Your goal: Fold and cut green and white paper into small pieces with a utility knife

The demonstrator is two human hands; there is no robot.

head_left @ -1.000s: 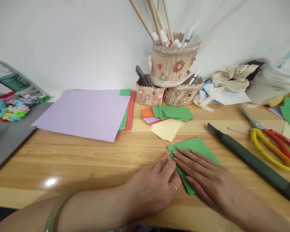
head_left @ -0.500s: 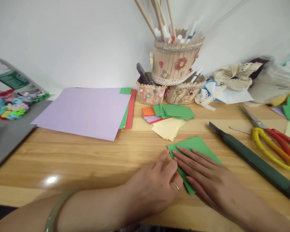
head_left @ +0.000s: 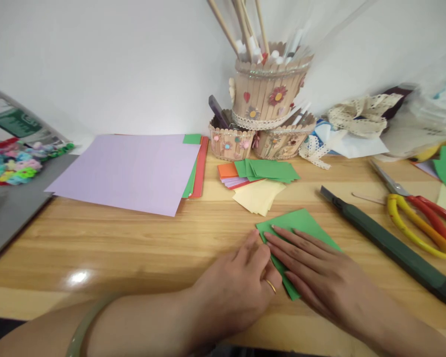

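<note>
A green sheet of paper [head_left: 307,223] lies on the table in front of me, at a slant. My right hand [head_left: 319,270] rests flat across it with the fingers stretched out, hiding its middle. Along the paper's left edge my left hand [head_left: 241,282] is closed, index finger and thumb at the edge near the upper left corner. Its other fingers are curled under, with a gold ring on one. Whether the paper is one layer or folded is partly hidden by the hands.
Small coloured paper pieces [head_left: 260,191] lie behind the green sheet. Larger sheets, lilac paper [head_left: 130,173] on top, lie left. To the right are a dark green pen-shaped tool [head_left: 386,243] and scissors [head_left: 405,218]. Decorated wooden-stick holders [head_left: 267,99] stand at the wall.
</note>
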